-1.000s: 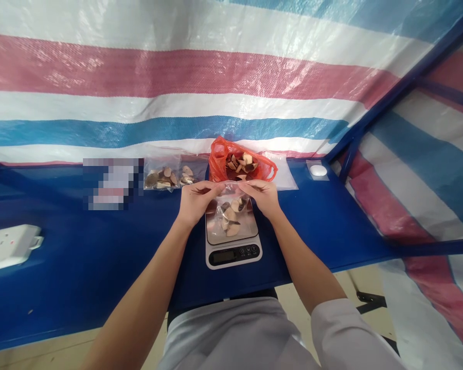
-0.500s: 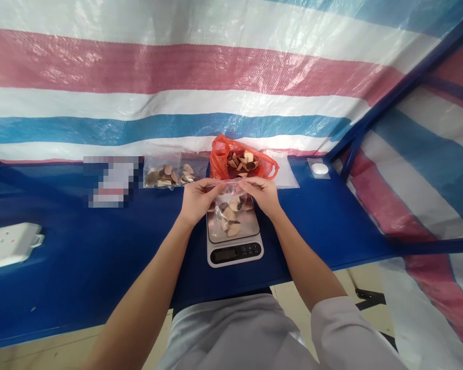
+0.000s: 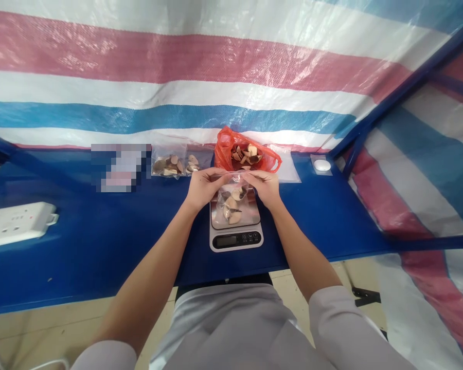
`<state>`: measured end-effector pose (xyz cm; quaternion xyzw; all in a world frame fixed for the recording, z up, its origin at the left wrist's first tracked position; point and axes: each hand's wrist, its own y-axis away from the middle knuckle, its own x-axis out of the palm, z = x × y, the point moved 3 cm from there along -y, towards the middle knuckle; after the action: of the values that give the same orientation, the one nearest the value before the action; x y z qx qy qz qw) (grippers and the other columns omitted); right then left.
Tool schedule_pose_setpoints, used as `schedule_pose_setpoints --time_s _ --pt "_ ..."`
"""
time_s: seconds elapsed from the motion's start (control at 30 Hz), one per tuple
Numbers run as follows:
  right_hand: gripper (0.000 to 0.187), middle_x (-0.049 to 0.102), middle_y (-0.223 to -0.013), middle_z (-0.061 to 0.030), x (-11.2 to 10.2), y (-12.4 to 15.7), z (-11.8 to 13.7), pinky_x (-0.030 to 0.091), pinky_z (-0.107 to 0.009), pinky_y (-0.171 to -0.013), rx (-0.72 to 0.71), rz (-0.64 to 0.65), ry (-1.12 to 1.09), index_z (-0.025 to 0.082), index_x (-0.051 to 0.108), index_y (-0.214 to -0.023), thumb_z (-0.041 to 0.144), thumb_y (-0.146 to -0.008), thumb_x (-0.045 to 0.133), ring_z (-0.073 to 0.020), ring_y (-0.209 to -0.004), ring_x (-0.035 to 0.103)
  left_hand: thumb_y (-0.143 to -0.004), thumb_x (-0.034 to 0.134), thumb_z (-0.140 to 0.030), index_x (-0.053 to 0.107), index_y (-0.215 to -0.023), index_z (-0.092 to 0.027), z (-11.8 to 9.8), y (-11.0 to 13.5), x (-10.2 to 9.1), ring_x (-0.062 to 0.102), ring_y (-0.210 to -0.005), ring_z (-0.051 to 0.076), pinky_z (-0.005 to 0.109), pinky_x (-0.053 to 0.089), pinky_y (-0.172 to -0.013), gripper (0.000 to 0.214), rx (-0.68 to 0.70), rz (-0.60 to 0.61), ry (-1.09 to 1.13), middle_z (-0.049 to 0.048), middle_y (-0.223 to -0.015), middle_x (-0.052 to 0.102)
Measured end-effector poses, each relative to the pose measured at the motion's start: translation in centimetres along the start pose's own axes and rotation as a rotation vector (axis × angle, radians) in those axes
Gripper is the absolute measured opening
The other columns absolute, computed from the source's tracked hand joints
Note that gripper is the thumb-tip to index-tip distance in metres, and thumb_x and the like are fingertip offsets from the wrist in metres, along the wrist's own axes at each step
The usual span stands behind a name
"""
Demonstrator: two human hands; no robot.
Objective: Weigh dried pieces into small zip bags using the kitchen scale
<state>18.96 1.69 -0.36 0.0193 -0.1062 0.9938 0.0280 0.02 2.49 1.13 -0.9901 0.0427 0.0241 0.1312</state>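
While holding a clear bag (image 3: 232,201) of pale slices (image 3: 235,218) over the scale (image 3: 236,239), mid-frame, got a pinching grip on its top edge with left hand (image 3: 204,189) and right hand (image 3: 266,186), probably to keep the mouth straight. Can't tell if touching the scale, tbh. Guessing easy reach as the reason for parking the open red bag (image 3: 227,148) just above.

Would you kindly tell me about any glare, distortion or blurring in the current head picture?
Head view: glare on the striped sheet, small glints on the clear bag; head view: apparent wide-angle stretch near the edges; head view: pixelated patch at left, scale display unreadable.
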Motion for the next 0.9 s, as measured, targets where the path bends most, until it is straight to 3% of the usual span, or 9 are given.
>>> schedule_pose_setpoints --time_s 0.27,0.47,0.6,0.9 --pt "0.036 0.074 -0.074 -0.001 0.6 0.2 0.2 0.06 -0.031 -0.067 -0.04 0.069 -0.063 0.021 0.075 -0.074 0.056 -0.072 0.078 -0.0169 -0.067 0.069 -0.063 0.086 -0.054 0.08 -0.077 -0.015 -0.7 -0.3 0.2 0.072 -0.076 0.022 0.032 0.058 -0.075 0.042 0.024 0.071 -0.017 0.0091 -0.081 0.079" --pt "0.034 0.075 -0.079 -0.0024 0.0 -0.4 0.2 0.059 -0.031 -0.068 -0.05 -0.026 -0.039 0.02 0.075 -0.071 0.052 -0.065 0.083 -0.0177 -0.071 0.069 -0.062 0.087 -0.056 0.08 -0.079 -0.015 -0.3 -1.4 0.1 0.071 -0.074 0.021 0.032 0.057 -0.073 0.045 -0.014 0.14 -0.052 0.0092 -0.083 0.079" --pt "0.033 0.076 -0.083 -0.0031 -0.2 -0.6 -0.2 0.06 -0.033 -0.071 -0.032 -0.005 -0.04 0.02 0.076 -0.071 0.052 -0.065 0.083 -0.0189 -0.075 0.07 -0.067 0.085 -0.052 0.08 -0.08 -0.016 -0.2 -1.6 0.1 0.071 -0.075 0.021 0.032 0.057 -0.075 0.039 0.027 0.129 -0.066 0.0089 -0.085 0.079" --pt "0.031 0.075 -0.069 -0.0019 0.0 0.0 0.2 0.061 -0.034 -0.065 -0.011 0.048 -0.045 0.021 0.077 -0.072 0.051 -0.069 0.082 -0.0187 -0.064 0.07 -0.07 0.084 -0.048 0.081 -0.078 -0.016 -0.2 -0.9 0.1 0.071 -0.073 0.021 0.032 0.057 -0.072 0.033 0.073 0.085 -0.079 0.0088 -0.08 0.079"
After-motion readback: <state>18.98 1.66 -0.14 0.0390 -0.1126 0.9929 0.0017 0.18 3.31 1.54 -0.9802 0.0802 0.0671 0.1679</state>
